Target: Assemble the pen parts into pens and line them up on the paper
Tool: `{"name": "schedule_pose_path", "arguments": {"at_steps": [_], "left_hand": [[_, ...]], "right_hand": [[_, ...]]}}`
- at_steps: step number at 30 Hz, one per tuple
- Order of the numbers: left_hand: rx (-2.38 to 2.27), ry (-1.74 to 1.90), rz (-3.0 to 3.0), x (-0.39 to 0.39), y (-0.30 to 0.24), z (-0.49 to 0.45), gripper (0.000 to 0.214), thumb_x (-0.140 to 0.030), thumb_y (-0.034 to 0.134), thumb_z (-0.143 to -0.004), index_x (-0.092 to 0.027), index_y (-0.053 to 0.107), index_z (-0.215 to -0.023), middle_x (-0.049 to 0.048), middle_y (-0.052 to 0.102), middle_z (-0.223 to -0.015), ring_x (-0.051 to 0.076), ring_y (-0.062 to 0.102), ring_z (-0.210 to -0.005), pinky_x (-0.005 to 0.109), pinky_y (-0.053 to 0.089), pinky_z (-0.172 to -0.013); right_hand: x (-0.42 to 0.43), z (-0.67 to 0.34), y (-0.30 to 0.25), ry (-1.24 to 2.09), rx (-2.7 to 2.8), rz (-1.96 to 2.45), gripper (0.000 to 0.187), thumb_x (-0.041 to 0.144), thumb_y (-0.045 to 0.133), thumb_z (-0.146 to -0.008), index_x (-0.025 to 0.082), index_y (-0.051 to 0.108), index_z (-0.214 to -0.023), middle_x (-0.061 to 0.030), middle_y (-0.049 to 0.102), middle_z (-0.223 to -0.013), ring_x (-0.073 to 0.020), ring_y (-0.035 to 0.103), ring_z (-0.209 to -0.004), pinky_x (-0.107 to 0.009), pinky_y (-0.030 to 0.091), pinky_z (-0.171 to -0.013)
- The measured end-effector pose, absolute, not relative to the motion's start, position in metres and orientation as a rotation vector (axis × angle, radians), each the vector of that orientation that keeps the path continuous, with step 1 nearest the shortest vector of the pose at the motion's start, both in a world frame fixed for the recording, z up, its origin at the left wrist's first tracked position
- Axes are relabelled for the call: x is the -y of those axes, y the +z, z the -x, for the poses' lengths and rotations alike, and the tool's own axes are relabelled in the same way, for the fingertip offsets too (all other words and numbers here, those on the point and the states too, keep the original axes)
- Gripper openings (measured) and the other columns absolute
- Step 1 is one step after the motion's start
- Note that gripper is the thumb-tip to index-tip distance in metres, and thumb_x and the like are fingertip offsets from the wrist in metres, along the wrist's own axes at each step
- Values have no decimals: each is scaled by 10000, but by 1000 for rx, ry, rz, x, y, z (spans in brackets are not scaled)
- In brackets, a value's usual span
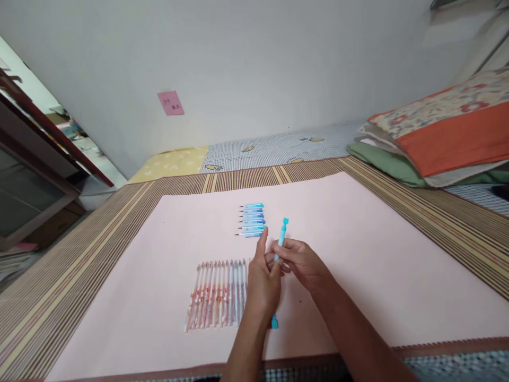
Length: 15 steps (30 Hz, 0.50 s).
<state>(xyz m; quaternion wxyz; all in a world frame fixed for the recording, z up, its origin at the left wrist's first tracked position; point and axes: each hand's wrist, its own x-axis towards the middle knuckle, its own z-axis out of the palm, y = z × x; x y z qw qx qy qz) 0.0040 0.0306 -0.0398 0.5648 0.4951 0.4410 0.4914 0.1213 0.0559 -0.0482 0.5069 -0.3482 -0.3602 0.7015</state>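
A slim light-blue pen (282, 233) with a flared end stands nearly upright between my two hands. My right hand (308, 263) pinches it with thumb and fingers from the right side. Around its lower part my left hand (263, 284) is closed, with the index finger stretched upward; the pen's bottom end is hidden there. Just beyond that fingertip lies a short column of blue and white pens (251, 217), tips to the left. To the left of my left forearm is a row of clear-barrelled pens (214, 294), some with red patterns; my hand and forearm cover its right end.
A light-blue end piece (274, 322) shows beside my left forearm. Everything lies on a large pale pink sheet (119, 297) over a striped mat (59, 307). Folded bedding (453, 138) is piled at the right. A pink note (170, 103) sticks to the wall behind.
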Motion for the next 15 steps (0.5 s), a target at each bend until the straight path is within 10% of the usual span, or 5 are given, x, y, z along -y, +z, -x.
{"name": "schedule_pose_path", "arguments": {"at_steps": [15], "left_hand": [[-592,967,-827,-32,-27,11,1075,-307,788,-801,-172,74,-1593,133,760,-883,245,743,-719,275,477,-611]], "right_hand": [[-54,-134,-46,1893,916,580,261,404,703,-863,152,663,-922,128,347,-389,-92,397,-314,-263,466,-400]]}}
